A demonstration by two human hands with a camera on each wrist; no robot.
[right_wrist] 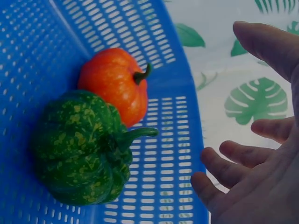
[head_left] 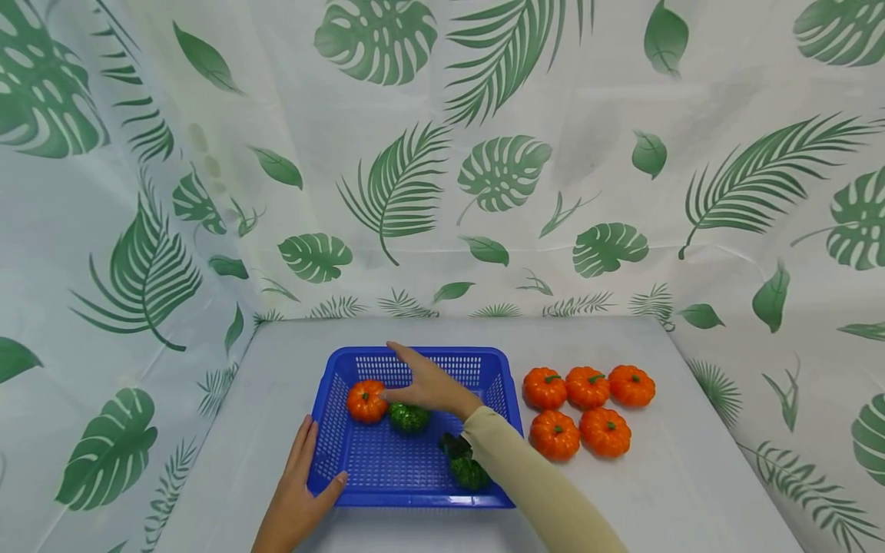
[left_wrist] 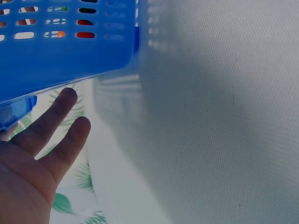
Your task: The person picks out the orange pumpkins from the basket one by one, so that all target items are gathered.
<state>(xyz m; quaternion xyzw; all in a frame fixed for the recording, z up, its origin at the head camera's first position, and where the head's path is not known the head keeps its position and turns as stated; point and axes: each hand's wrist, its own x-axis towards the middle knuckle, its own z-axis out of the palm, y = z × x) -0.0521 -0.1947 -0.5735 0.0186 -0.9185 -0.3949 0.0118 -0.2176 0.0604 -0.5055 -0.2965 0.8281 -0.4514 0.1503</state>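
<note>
My right hand [head_left: 434, 386] hovers over the blue plastic basket [head_left: 387, 501] with its fingers spread and nothing held. Below it, inside the basket, a green pumpkin [head_left: 409, 420] sits beside an orange pumpkin [head_left: 367, 402]. The right wrist view shows the green pumpkin [right_wrist: 81, 149], yellow-flecked with a curved stem, close to the orange one [right_wrist: 112, 81]. Near the basket's front right, dark green pumpkin shapes [head_left: 469, 470] are partly hidden by the right sleeve. At the basket's left front corner rests my left hand [head_left: 299, 491], fingers extended along the outer wall, thumb at the rim.
Several orange pumpkins [head_left: 579, 413] stand in two rows on the white table [head_left: 664, 491], right of the basket. A white sheet [head_left: 525, 100] printed with green leaves hangs behind the table and at both sides.
</note>
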